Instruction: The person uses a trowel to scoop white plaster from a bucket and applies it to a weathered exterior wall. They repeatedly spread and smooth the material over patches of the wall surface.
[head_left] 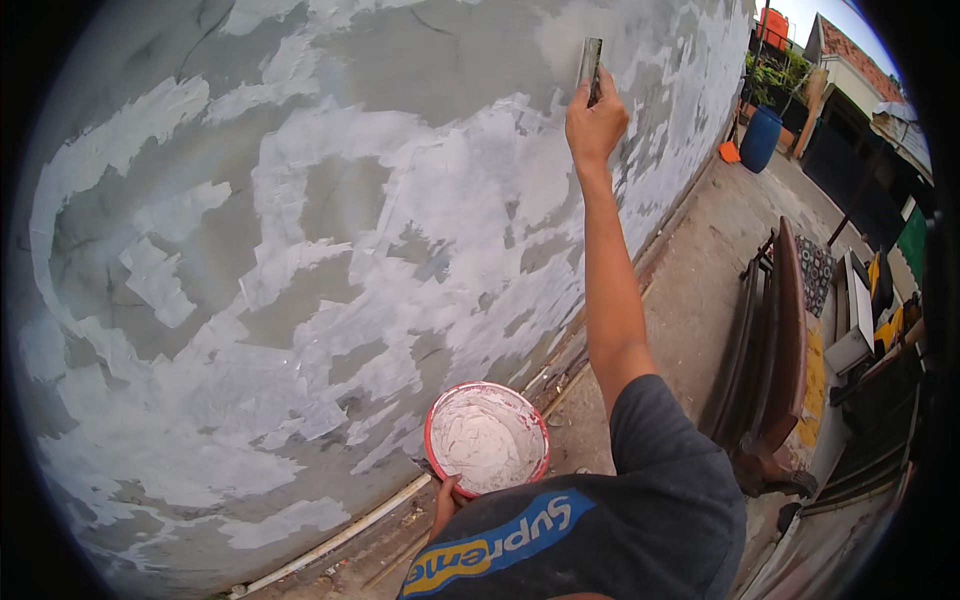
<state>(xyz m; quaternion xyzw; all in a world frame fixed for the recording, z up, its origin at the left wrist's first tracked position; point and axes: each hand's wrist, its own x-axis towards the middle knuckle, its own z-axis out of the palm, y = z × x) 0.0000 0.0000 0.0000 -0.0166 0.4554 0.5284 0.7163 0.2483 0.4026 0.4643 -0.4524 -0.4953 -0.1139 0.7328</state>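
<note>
My right hand point(596, 122) is raised high on an outstretched arm and grips a flat metal putty scraper point(590, 62), its blade pressed against the grey wall point(330, 200). White filler patches cover much of that wall. My left hand point(446, 505) holds a red-rimmed bowl point(487, 438) from below, low and close to my body. The bowl holds white putty smeared over its inside. My dark shirt hides most of the left hand.
A white pipe point(340, 538) runs along the foot of the wall. A dark wooden bench point(775, 350) stands to the right on a concrete path. Farther back are a blue barrel point(761, 138), an orange tank and potted plants.
</note>
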